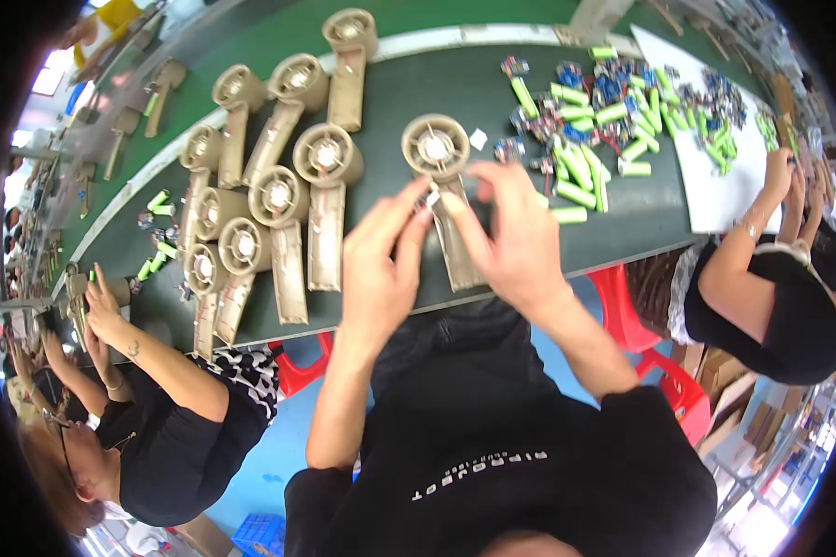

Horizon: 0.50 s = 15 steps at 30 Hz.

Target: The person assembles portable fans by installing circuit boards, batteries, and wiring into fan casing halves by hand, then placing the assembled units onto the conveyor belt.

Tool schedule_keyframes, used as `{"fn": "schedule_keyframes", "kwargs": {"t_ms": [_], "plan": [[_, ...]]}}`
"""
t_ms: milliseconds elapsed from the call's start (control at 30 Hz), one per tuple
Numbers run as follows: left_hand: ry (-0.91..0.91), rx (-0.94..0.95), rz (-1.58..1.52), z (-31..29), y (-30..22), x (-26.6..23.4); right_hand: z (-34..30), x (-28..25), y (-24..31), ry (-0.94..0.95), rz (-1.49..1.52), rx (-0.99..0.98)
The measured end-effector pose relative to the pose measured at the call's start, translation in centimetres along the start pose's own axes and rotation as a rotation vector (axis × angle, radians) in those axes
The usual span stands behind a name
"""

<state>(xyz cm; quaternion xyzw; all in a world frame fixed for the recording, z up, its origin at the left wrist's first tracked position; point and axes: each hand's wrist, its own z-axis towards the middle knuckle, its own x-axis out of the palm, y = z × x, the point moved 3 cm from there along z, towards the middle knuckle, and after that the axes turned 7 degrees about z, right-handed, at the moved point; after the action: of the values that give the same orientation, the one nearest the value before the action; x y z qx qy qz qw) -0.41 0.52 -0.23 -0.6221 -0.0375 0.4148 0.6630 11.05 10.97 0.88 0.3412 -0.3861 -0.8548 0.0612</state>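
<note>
A beige handheld fan housing [437, 147] lies in front of me on the dark green table, its round head away from me. My left hand [383, 260] is at the left of its neck, thumb and forefinger pinching a small white piece [432, 198]. From the other side, my right hand [522, 243] bends round the neck, thumb across the open handle [457, 249] close to that piece. The fingers partly hide the contact. Just right of the fan head is a small white square [477, 139].
Several more beige fan housings [327, 156] stand to the left. Green battery cells [576, 167] with blue circuit boards [613, 85] are heaped at right, partly on a white sheet [701, 190]. Co-workers sit on both sides; red chairs [620, 306] are by the table.
</note>
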Motion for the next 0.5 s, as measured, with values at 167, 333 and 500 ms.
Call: {"fn": "schedule_keyframes", "kwargs": {"t_ms": [167, 333, 500], "plan": [[0.128, -0.306, -0.467, 1.7, -0.8, -0.4, 0.6, -0.8, 0.1, 0.107, 0.032, 0.166], [0.036, -0.203, -0.32, 11.3, -2.5, -4.8, 11.1, 0.0, 0.2, 0.095, 0.109, 0.081], [-0.093, -0.11, 0.1, 25.5, 1.5, -12.1, 27.3, 8.9, -3.1, 0.142, -0.06, -0.061]]}}
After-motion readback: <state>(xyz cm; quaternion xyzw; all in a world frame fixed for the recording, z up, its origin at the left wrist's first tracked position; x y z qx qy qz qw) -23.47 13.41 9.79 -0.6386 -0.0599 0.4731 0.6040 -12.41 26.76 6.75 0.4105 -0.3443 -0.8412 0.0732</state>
